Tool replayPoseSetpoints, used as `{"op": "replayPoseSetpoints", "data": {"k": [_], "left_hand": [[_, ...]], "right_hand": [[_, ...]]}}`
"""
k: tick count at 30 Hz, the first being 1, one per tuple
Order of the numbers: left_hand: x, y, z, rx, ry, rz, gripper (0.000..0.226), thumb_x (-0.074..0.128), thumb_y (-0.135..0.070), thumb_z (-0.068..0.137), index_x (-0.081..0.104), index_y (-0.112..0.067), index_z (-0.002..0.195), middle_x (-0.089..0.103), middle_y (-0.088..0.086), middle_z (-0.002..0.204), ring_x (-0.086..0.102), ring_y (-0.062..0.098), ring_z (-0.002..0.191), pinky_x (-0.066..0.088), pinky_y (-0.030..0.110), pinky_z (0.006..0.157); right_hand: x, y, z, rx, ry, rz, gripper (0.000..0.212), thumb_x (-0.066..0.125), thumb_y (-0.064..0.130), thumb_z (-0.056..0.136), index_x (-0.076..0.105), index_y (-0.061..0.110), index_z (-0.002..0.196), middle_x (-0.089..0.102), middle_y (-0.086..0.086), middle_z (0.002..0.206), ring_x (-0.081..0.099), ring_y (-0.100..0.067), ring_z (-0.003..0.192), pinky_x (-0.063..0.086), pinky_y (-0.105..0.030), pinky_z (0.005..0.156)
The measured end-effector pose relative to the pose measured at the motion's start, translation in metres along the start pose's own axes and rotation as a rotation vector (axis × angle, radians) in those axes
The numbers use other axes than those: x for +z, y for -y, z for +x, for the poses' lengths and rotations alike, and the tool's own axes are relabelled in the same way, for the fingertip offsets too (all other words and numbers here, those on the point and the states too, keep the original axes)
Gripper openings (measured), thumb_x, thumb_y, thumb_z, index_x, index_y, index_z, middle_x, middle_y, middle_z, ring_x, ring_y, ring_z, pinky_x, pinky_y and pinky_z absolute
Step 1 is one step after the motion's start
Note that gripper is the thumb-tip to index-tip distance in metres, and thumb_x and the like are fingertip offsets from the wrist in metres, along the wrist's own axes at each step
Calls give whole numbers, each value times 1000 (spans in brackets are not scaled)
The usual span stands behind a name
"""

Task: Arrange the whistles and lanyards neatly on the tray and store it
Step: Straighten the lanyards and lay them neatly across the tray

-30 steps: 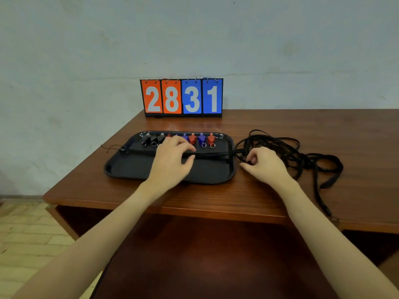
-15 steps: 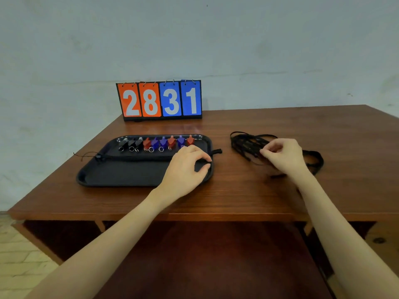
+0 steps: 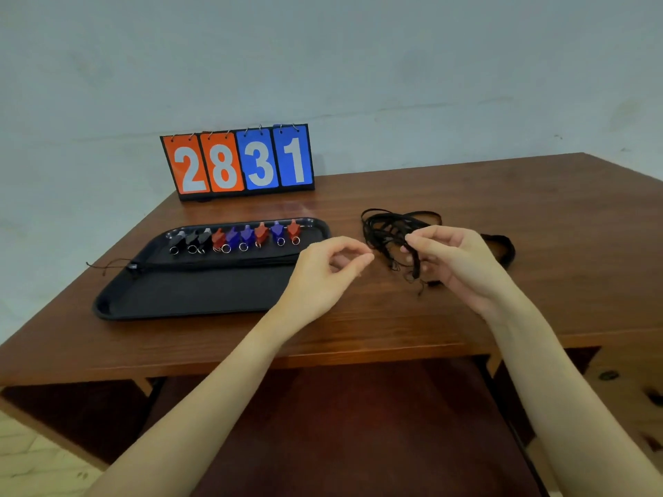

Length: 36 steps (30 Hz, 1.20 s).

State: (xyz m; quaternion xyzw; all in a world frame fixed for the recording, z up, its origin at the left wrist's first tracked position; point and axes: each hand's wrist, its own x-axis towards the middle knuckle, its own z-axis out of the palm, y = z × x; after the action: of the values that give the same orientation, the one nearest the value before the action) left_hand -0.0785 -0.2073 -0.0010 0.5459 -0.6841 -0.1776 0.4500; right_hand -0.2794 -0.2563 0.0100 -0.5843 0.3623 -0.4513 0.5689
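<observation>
A plain, pale matte wall [image 3: 394, 66] is seen behind a brown wooden desk [image 3: 502, 195] with a smooth, slightly glossy top and visible grain.

Right hand [image 3: 455, 260]: raised just above the desk top, toward the right of its middle. A tangled bundle of thin black flat-woven lanyards [image 3: 387, 231] is pinched between thumb and fingers; some strands hang below the hand, thin cord ends dangling, and further loops rest on the wood behind and to the right of it.

Left hand [image 3: 323, 278]: held over the right end of the tray, fingers curled, thumb and forefinger nearly meeting. Nothing is seen between them; whether a strand is touched cannot be told.

A black rectangular tray [image 3: 179, 299] with rounded corners and a shallow raised rim is noted near the desk's left edge, its surface matte. Along the tray's far edge a row of plastic whistles [image 3: 233, 238] is laid side by side: three black at the left, then red and blue mixed, each with a small metal split ring toward the near side. One straightened black lanyard [image 3: 215, 265] is laid lengthwise across the tray just in front of the row; its thin cord end trails over the tray's left rim onto the wood.

At the desk's far edge a flip scoreboard [image 3: 238, 161] stands upright: two orange cards, "2" and "8", and two blue, "3" and "1", hung on wire rings.
</observation>
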Motion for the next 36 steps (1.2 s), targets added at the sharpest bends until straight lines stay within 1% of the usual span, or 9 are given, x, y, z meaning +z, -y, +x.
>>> {"op": "replayPoseSetpoints", "data": {"k": [7,12,17,23,26,29,30,33,36], "left_hand": [[9,-4,-15,-50,114,-184,23,52,-29,96,71,-15,97,74,-1,85,68,13,73,54,22,62],[10,2,-20,-114,89,-130,24,62,-31,90,67,-15,108,74,-2,84,67,10,66,47,15,57],[8,7,-21,-102,85,-53,30,67,-26,87,62,-17,115,69,-4,86,65,7,64,51,18,63],[-1,9,-22,-77,71,25,9,61,-24,91,65,-16,90,69,-7,80,64,5,64,45,16,60],[-14,10,-25,-89,1,-54,11,57,-18,93,65,-10,89,68,-4,75,62,2,62,52,25,63],[-30,12,-26,-158,-123,-337,15,51,-9,96,61,0,91,69,8,81,66,13,67,56,28,65],[-35,14,-26,-184,-190,-435,15,48,-8,97,58,1,91,70,11,85,66,16,66,55,28,64],[-54,21,-25,-264,-436,-638,13,40,-8,100,50,-4,96,68,15,89,69,19,65,57,27,64],[-77,33,-25,-332,-614,-754,10,39,-8,100,48,-5,100,67,14,91,72,21,75,59,30,73]], "right_hand": [[21,-6,-5,14,-141,195,8,73,2,76,70,7,81,71,-8,78,68,-14,72,54,-22,67],[36,-7,-5,95,-166,348,12,72,0,76,67,10,72,71,-3,69,68,-13,67,54,-23,66],[47,-9,-5,185,-130,471,9,69,-2,79,65,6,82,72,-6,74,70,-13,71,57,-21,65],[50,-4,-2,287,-132,634,18,63,-4,82,60,1,99,71,-17,95,71,-18,83,56,-17,59],[44,1,2,395,-160,849,35,61,-6,80,54,1,114,66,-15,96,66,-14,74,53,-15,56],[41,0,8,468,-129,1004,59,68,-13,59,54,1,115,64,-15,97,64,-14,69,52,-16,56],[41,-2,11,481,-136,1010,58,67,-14,60,54,1,115,63,-14,96,64,-14,68,51,-16,55],[40,-6,19,498,-205,977,30,55,-6,85,52,-1,115,60,-14,95,61,-13,71,48,-16,58],[40,-7,27,444,-229,877,28,48,-4,92,49,0,119,61,-15,101,63,-14,76,51,-16,56]]}}
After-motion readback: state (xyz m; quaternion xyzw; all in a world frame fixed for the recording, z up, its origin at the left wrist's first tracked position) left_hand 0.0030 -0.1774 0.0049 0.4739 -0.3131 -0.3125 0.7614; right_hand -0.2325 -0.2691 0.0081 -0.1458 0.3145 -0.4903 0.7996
